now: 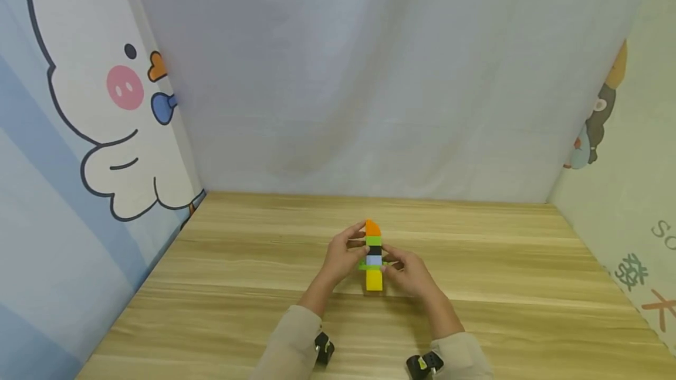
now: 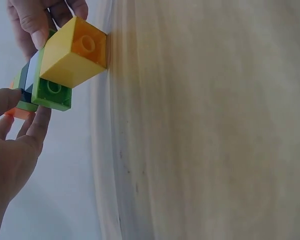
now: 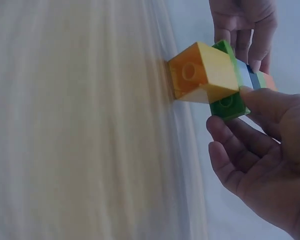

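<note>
Blocks in a short stack make up the tower [image 1: 373,257] we hold between both hands near the middle of the wooden table [image 1: 502,286]. From the bottom it runs yellow, a wide green plate, pale blue, black, lime green, and an orange rounded cap on top. Whether its yellow base touches the tabletop or sits just above it, we cannot tell. Our left hand [image 1: 343,254] pinches the upper blocks from the left, thumb and fingers curled against the black and lime layers. Our right hand [image 1: 409,271] pinches lower, around the green plate and pale blue block, from the right.

We judge the tower light, hard and smooth, so it could slip under a loose grip. The press-fit joints look like the weak points: a sideways pull may snap it apart, so a hold spanning the seams, or on the broad yellow base, seems safest.

Around us a grey cloth hangs at the far side, a cartoon duck panel [image 1: 105,104] stands on the left and another printed panel [image 1: 623,151] on the right. All stand well apart from the tower, and nothing crowds the hands.
</note>
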Demonstrator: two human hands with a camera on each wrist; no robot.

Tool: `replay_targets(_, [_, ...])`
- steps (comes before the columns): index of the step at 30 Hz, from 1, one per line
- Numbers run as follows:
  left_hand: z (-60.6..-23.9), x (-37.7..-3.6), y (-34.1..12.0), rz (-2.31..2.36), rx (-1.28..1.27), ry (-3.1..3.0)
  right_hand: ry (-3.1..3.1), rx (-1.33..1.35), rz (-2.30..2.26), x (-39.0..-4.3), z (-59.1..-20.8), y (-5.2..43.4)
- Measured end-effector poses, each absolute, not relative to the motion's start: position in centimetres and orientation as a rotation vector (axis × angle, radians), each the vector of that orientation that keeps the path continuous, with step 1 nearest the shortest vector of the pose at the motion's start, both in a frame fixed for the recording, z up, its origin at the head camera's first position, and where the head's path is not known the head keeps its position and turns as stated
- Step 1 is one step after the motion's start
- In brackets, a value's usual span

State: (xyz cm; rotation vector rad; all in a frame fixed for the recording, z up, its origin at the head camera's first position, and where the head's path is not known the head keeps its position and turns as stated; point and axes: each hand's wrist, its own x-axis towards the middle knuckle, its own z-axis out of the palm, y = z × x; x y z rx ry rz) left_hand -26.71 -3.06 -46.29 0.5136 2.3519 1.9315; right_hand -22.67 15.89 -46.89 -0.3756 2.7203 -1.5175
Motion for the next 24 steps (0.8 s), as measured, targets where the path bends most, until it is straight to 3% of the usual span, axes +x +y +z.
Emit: replay_targets(24, [-47.4,-28.1,-3.4,1.895,0.299,2.188,2.524,-0.384,-1.503,-24.2,-47.3,16.7])
